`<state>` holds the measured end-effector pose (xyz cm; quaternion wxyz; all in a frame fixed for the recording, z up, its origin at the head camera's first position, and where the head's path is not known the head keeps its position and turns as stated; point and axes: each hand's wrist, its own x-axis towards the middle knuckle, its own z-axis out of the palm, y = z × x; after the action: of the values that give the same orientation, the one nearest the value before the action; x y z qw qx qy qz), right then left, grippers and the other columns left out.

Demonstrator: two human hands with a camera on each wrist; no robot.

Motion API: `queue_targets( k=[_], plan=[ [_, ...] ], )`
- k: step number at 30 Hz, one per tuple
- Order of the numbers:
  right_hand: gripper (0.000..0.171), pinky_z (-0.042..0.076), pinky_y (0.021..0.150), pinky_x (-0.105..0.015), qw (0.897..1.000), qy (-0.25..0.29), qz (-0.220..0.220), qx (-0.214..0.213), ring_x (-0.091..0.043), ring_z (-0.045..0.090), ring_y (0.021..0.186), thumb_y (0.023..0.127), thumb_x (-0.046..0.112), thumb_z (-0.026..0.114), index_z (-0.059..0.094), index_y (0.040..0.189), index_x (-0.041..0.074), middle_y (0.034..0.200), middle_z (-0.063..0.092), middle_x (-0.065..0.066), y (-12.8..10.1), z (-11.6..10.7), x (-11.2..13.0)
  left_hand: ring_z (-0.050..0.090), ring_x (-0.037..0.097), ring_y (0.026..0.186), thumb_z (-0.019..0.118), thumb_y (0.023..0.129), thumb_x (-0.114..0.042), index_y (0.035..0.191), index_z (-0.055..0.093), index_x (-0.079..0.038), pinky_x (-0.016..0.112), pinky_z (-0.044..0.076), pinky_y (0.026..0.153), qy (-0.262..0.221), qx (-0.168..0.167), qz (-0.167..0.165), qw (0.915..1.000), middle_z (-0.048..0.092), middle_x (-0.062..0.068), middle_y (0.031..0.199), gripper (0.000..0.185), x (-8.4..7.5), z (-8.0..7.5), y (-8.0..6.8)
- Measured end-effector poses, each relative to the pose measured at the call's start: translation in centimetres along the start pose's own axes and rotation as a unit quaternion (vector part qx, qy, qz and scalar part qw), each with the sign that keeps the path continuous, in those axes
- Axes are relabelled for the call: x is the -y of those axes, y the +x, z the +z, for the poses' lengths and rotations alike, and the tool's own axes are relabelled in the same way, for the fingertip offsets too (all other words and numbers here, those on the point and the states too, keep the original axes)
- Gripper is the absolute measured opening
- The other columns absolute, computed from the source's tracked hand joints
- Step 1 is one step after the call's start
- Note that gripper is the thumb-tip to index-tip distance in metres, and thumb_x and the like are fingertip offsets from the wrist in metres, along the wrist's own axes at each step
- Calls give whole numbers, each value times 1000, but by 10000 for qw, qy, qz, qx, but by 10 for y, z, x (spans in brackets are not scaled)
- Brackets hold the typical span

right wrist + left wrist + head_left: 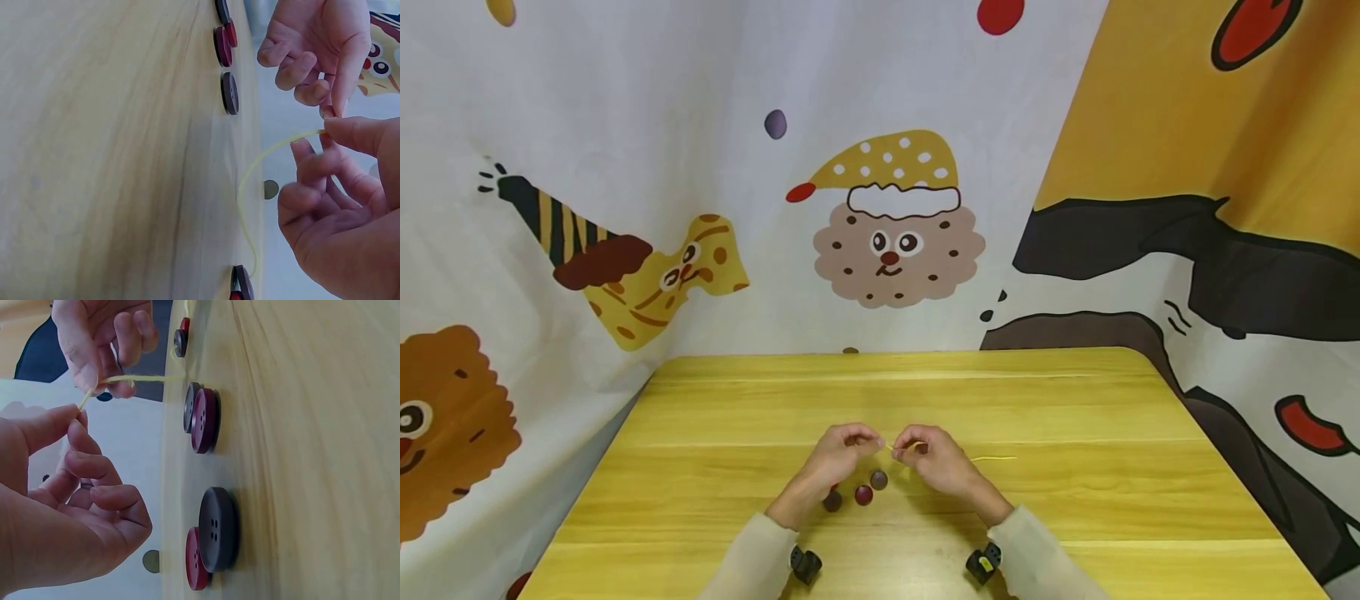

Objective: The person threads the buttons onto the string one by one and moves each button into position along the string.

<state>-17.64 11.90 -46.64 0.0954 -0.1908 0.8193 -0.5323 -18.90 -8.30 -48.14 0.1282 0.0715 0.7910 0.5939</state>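
Both hands hover close together over the middle of the yellow wooden table (1075,400). My left hand (842,454) pinches the tip of a thin yellow thread (147,378) between thumb and forefinger. A short way along it my right hand (932,458) pinches the same thread (247,181), which then curves down to the tabletop and trails off to the right (996,457). Dark and red buttons lie flat just in front of the hands: a dark one (878,479), a red one (864,495) and another dark one (832,501).
Another dark button (242,284) with a red one beside it lies on the table under my right hand. A printed cartoon cloth (895,233) hangs behind and beside the table. Wrist cameras (805,564) sit on both sleeves.
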Motion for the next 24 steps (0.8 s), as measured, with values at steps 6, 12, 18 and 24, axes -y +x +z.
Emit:
queue_targets(
  k=[6, 12, 18, 24],
  plan=[
    [11, 41, 52, -18, 9990, 418, 125, 102, -20, 53, 62, 96, -7, 51, 60, 101, -10, 97, 65, -31, -4, 1, 10, 56, 18, 90, 67, 95, -26, 101, 71, -7, 33, 43, 78, 64, 169, 43, 9998, 66, 4, 100, 20, 3, -2, 2],
    [12, 36, 50, -17, 9989, 388, 165, 194, -10, 46, 58, 95, -8, 51, 60, 102, -11, 95, 66, -30, -3, 0, 7, 56, 20, 92, 67, 95, -27, 102, 71, -7, 35, 43, 79, 55, 272, 64, 9996, 66, 5, 103, 21, 2, -3, 1],
    [12, 38, 51, -19, 9997, 135, 160, 127, -13, 50, 63, 96, -2, 57, 67, 102, -5, 91, 70, -19, 4, 3, -18, 56, 20, 93, 66, 96, -26, 103, 70, -7, 37, 44, 81, 94, 305, 77, 9995, 65, 5, 103, 20, 1, -4, 1],
    [10, 45, 58, -22, 9998, 108, 168, 27, -23, 61, 74, 95, 2, 61, 70, 97, -2, 90, 71, -14, 5, 0, -29, 56, 24, 92, 69, 94, -26, 102, 70, -7, 38, 45, 80, 208, 471, 33, 9987, 64, 5, 98, 20, 1, -6, 3]
  ],
)
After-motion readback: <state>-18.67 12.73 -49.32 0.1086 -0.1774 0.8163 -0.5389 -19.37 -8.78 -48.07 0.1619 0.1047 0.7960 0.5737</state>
